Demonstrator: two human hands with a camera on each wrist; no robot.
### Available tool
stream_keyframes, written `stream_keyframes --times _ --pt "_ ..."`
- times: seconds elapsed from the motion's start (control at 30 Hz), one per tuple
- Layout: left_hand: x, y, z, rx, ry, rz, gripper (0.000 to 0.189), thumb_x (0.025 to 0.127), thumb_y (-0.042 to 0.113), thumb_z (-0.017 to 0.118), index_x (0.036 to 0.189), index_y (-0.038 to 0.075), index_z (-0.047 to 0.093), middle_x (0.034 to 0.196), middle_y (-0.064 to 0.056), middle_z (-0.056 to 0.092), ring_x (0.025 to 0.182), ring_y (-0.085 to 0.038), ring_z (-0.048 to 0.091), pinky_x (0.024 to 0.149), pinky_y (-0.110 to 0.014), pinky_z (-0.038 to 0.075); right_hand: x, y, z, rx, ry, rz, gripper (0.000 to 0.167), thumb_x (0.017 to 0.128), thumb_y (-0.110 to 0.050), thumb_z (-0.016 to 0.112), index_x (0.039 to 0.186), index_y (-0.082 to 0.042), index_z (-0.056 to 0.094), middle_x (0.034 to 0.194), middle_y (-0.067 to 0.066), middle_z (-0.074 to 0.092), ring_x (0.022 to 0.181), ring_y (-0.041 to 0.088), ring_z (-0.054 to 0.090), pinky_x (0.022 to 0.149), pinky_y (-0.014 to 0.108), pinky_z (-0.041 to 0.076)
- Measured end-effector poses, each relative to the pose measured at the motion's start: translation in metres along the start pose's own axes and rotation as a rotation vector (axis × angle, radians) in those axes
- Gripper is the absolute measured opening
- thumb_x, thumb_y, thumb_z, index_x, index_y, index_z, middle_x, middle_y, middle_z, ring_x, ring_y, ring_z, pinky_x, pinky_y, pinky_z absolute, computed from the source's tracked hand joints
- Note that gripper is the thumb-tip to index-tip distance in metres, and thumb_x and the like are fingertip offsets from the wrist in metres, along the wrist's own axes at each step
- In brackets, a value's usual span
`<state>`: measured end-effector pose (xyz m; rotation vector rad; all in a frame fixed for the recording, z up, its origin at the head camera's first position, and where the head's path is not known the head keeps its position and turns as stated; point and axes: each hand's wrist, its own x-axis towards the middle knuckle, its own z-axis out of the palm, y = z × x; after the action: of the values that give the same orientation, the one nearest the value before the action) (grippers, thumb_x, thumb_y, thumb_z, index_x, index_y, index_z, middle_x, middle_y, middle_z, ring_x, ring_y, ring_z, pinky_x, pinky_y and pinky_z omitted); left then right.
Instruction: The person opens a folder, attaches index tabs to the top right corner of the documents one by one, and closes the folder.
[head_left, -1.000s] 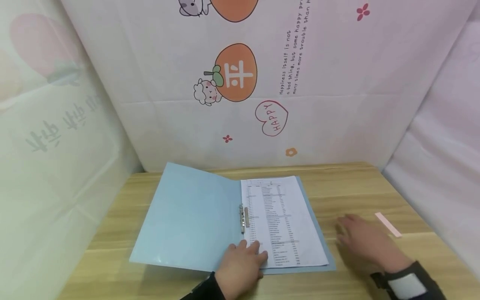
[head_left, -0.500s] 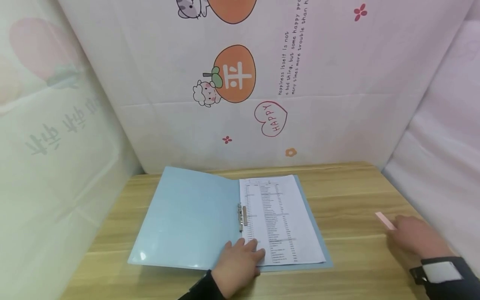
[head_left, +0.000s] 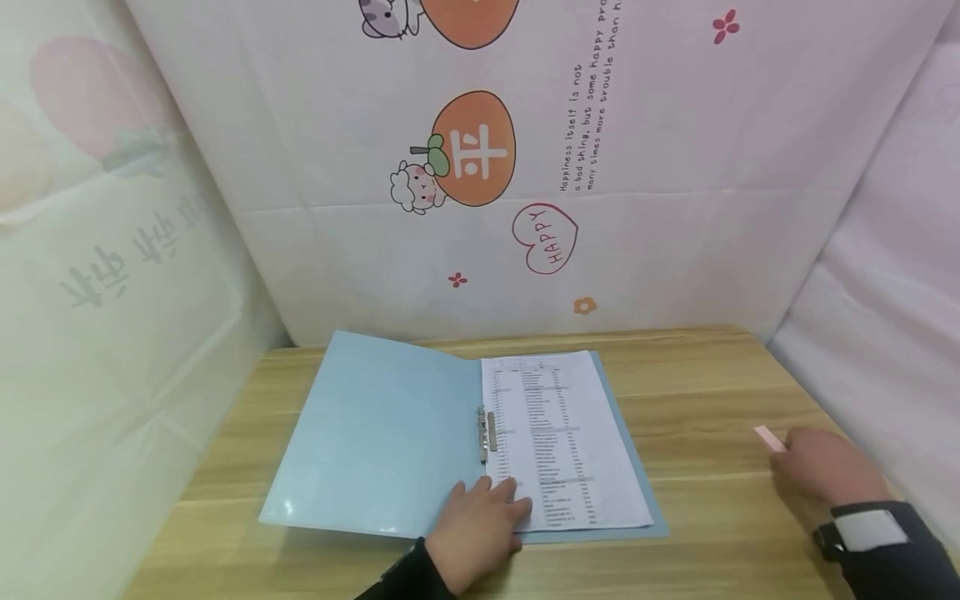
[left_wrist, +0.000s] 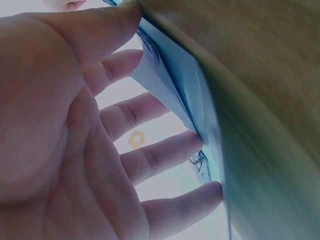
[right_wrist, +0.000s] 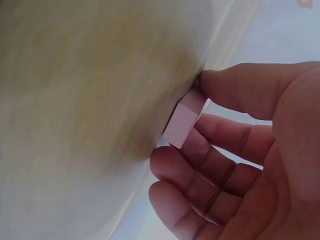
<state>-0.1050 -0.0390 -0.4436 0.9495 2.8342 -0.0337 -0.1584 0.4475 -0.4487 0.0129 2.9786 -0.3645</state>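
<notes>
A light-blue file folder (head_left: 382, 433) lies open, with printed sheets (head_left: 558, 442) on its right side and a metal clip (head_left: 482, 435) by the fold. My left hand (head_left: 477, 531) rests with spread fingers on the lower left corner of the sheets. In the left wrist view, the fingers (left_wrist: 172, 155) reach over the folder's edge, with its thumb at the near edge. On the right, my right hand (head_left: 832, 467) pinches a narrow pink strip (head_left: 769, 438) at the tabletop. Seen from the right wrist, the pink strip (right_wrist: 183, 122) sits between thumb and curled fingers.
The wood-grain table (head_left: 705, 392) carries everything. A white printed cloth (head_left: 660, 258) stands behind its back edge, with more cloth hanging at the left and right sides.
My right hand has moved right from beside the folder to the pink strip and now holds it, covering most of it. The left hand has stayed on the sheets.
</notes>
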Motion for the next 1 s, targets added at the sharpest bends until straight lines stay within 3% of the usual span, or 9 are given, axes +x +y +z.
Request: stream_keyframes --times 0.2,0.33,0.47,0.63,0.83,1.0 --pt "0.001 0.000 -0.001 -0.009 -0.002 0.003 0.036 0.090 0.045 0.070 0.123 0.033 0.066 0.120 0.009 0.058 0.095 -0.014 0.050 0.079 -0.043 0.047 0.000 -0.008 -0.003 -0.036 -0.024 0.000 0.026 0.091 -0.023 0.061 0.071 -0.006 0.057 0.066 0.003 0.053 0.058 0.023 0.048 0.054 0.042 0.042" --pt "0.001 0.001 -0.001 -0.006 -0.002 0.006 0.036 0.089 0.045 0.070 0.123 0.033 0.066 0.119 0.009 0.058 0.095 -0.014 0.051 0.080 -0.045 0.048 0.000 -0.023 -0.007 -0.054 -0.035 -0.014 0.051 0.103 -0.044 0.044 0.069 -0.009 0.058 0.067 0.004 0.055 0.059 0.023 0.051 0.055 0.045 0.043" --pt "0.001 0.000 -0.003 -0.015 -0.022 0.003 0.039 0.088 0.047 0.071 0.124 0.031 0.066 0.118 0.008 0.058 0.095 -0.015 0.050 0.082 -0.047 0.048 -0.003 -0.051 -0.008 -0.020 -0.026 -0.028 0.063 0.103 -0.060 0.035 0.070 -0.010 0.057 0.066 0.004 0.054 0.058 0.022 0.051 0.053 0.041 0.041" --pt "-0.001 0.002 -0.005 -0.038 -0.037 0.009 0.044 0.088 0.048 0.070 0.127 0.027 0.067 0.120 0.003 0.059 0.093 -0.017 0.049 0.079 -0.041 0.047 -0.008 -0.093 -0.004 0.060 0.006 -0.059 0.060 0.099 -0.064 0.043 0.071 -0.013 0.057 0.063 0.001 0.050 0.056 0.020 0.046 0.052 0.036 0.036" --pt "-0.003 0.004 -0.007 -0.045 -0.005 0.015 0.032 0.089 0.045 0.069 0.112 0.023 0.072 0.111 0.002 0.062 0.086 -0.017 0.047 0.076 -0.038 0.045 -0.015 -0.147 0.002 0.125 0.036 -0.150 0.036 0.098 -0.042 0.060 0.073 -0.016 0.063 0.062 -0.002 0.050 0.055 0.017 0.047 0.051 0.035 0.038" --pt "-0.003 0.004 -0.008 -0.026 0.020 0.021 0.027 0.090 0.044 0.067 0.106 0.023 0.074 0.115 0.001 0.063 0.096 -0.019 0.052 0.085 -0.041 0.045 -0.022 -0.184 0.008 0.120 0.037 -0.194 0.020 0.091 -0.025 0.066 0.074 -0.017 0.061 0.061 -0.003 0.050 0.054 0.015 0.046 0.050 0.032 0.039"
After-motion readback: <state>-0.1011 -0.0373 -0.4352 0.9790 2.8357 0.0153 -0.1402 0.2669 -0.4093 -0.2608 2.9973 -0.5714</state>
